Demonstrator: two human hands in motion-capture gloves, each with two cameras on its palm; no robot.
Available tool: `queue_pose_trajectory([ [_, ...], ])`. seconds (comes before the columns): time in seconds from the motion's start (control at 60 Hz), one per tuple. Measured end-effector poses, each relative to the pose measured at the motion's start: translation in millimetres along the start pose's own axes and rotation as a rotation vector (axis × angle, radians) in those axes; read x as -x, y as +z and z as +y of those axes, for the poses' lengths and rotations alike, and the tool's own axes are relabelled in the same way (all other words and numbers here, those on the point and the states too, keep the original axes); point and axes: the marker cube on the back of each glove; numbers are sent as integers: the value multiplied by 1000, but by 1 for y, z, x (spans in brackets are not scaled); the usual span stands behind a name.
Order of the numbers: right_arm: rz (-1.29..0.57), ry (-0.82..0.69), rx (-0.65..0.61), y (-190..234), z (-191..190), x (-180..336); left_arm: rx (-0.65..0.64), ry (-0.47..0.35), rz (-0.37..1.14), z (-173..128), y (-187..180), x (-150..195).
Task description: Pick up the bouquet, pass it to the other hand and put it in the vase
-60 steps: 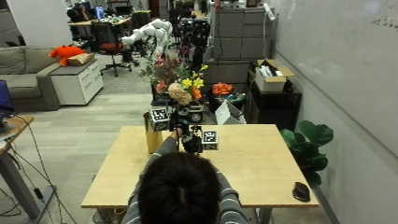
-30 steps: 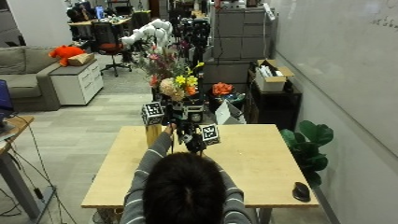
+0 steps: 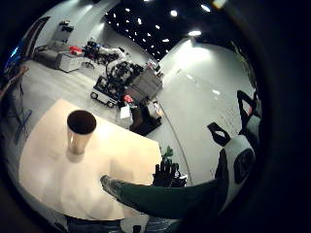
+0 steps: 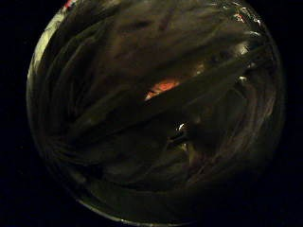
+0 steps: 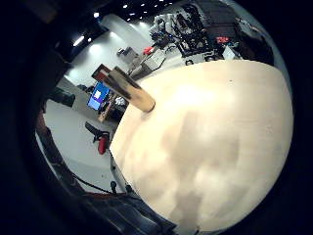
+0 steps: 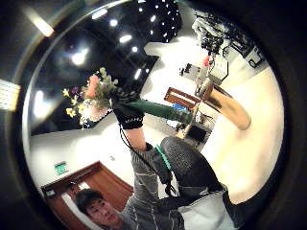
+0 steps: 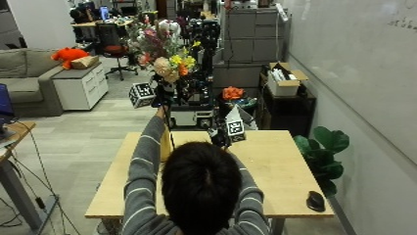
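In the outside view my left hand [image 7: 159, 98] is raised high over the table's far side and grips the stems of the bouquet [image 7: 171, 63], whose yellow, orange and pink flowers point up. The right thumb side palm view shows that gloved left hand [image 6: 128, 115] curled round the green wrapped stems of the bouquet [image 6: 158, 110]. My right hand [image 7: 218, 138] stays low over the table, apart from the bouquet and holding nothing. The tan vase [image 7: 165, 147] stands upright on the table, below my left arm and partly hidden by it; its mouth shows dark in the vase [image 3: 80, 130].
The wooden table [image 7: 273, 166] carries a black mouse [image 7: 315, 200] near its right front corner. A potted plant [image 7: 326, 147] stands by the right edge. Beyond the far edge are a cart, cabinets and an open box.
My left hand has lifted the bouquet up and to the left, away from the right hand. The right hand has let go and stayed low near the table.
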Motion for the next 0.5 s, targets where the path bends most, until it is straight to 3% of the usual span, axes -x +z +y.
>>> queue_pose_trajectory([
  [0.183, -37, 0, -5, -11, -19, -10, -63, 38, -25, -59, 7, 23],
  [0.267, -67, -11, 16, -12, -26, -9, -60, -10, -19, -61, -2, 14],
  [0.333, -12, -22, -7, -14, -38, -17, 12, -38, 75, -62, -4, 7],
  [0.4, -75, -54, 17, -13, -46, -18, -127, 44, 5, -73, -8, 3],
  [0.433, -83, -47, 29, -13, -48, -20, -125, 80, 72, -75, -6, -3],
  [0.5, -130, -103, 74, -12, -50, -18, 0, 101, 270, -72, 1, -10],
])
